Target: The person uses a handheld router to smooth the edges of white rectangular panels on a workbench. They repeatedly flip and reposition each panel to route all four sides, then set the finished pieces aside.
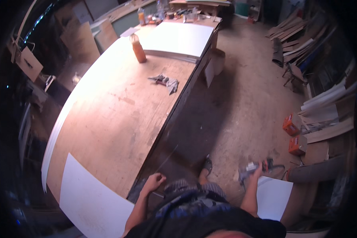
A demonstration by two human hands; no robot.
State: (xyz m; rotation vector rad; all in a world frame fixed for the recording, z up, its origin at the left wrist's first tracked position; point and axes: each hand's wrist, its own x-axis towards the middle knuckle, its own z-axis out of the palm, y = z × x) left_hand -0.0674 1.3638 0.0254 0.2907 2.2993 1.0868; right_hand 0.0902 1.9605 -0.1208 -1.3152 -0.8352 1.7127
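My right hand (258, 171) hangs low on the right, wrapped round a grey-and-black handheld power tool (248, 169) with an orange part. Blur hides the tool's exact kind. A cord seems to curve away beside it. Next to the near end of the workbench (111, 115), my left hand (156, 182) is curled in a loose fist, with nothing seen in it. A white sheet (93, 198) lies across the bench's near left corner, close to my left forearm. Another white panel (274, 198) stands or lies beside my right forearm; which, I cannot tell.
On the bench are a bottle of orange liquid (138, 52), a crumpled rag with a tool (165, 82) and stacked white sheets (178, 36). Two orange boxes (297, 145), a dark roll (317, 170) and wood offcuts (291, 35) line the floor's right side.
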